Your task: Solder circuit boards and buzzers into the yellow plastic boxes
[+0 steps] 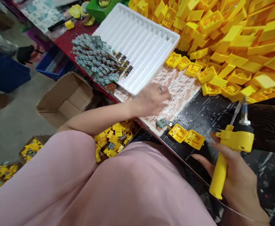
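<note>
Yellow cases (178,133) lie end to end between left hand (150,101), hold unclear, and nearer right hand (240,174), gripping yellow tool (218,175).

The yellow tool (236,141) looks smooth plastic with a shiny metal tip (245,113), the tray (146,53) matt, ridged foam.

The lone head view looks steeply down past the wearer's pink clothing (132,182), close above the desk (65,40), which runs slantwise.

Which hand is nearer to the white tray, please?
Left: the left hand is by the near corner of the white tray; the right hand, holding the yellow tool, is farther away.
</note>
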Motion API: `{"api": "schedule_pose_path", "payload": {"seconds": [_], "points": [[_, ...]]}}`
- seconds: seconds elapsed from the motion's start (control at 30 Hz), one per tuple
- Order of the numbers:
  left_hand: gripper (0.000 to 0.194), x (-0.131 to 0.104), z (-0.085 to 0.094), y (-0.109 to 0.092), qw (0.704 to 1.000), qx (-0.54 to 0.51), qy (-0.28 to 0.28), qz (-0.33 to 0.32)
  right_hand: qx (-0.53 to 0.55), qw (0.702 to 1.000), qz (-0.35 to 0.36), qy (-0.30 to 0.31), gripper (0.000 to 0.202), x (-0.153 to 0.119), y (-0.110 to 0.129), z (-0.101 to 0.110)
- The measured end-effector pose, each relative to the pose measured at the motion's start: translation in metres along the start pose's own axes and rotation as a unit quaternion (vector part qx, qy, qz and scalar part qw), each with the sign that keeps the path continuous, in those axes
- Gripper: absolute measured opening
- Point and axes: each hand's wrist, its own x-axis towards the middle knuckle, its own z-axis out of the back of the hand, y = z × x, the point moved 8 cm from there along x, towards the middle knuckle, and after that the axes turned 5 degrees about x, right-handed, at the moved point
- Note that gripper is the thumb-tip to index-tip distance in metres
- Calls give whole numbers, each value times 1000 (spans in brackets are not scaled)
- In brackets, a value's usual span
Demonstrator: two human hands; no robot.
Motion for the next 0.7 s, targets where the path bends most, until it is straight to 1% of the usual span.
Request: {"api": "schedule_pose_path", "payload": {"seconds": [0.07,0.13,0.17,0.2,0.23,0.27,0.3,0.33,0.4,0.43,0.47,0.5,0.6,0.67,0.7], "points": [[30,-18,20,56,991,79,-22,101,-20,998,48,40,77,1,4,-8],[35,-39,38,105,974,123,-23,188,-27,997,58,45,83,0,6,-11],[41,-48,41,122,967,132,-5,220,-31,997,58,41,83,0,7,-11],[47,-57,44,136,960,136,10,245,-36,997,59,33,81,0,9,-12],[51,-63,46,145,953,137,19,269,-41,997,61,22,79,1,11,-13],[54,-68,48,152,948,132,15,289,-44,997,63,11,77,2,13,-15],[55,-70,52,155,945,116,-6,307,-46,997,63,-2,76,3,15,-16],[55,-71,58,157,943,78,-43,320,-48,997,63,-13,76,5,17,-18],[58,-69,70,155,935,-27,-135,328,-47,997,62,-28,77,9,20,-22],[60,-65,73,152,930,-87,-161,319,-48,997,59,-30,76,11,21,-24],[60,-58,75,147,926,-146,-170,305,-51,997,57,-30,75,13,23,-27],[56,-51,76,141,921,-195,-167,291,-57,996,55,-29,73,14,24,-30],[43,-27,73,120,910,-302,-135,250,-85,995,46,-20,73,15,26,-34],[49,-11,67,108,899,-354,-134,219,-94,994,43,-20,76,13,27,-32],[54,-2,60,100,896,-380,-124,195,-90,995,40,-23,78,12,27,-31]]}}
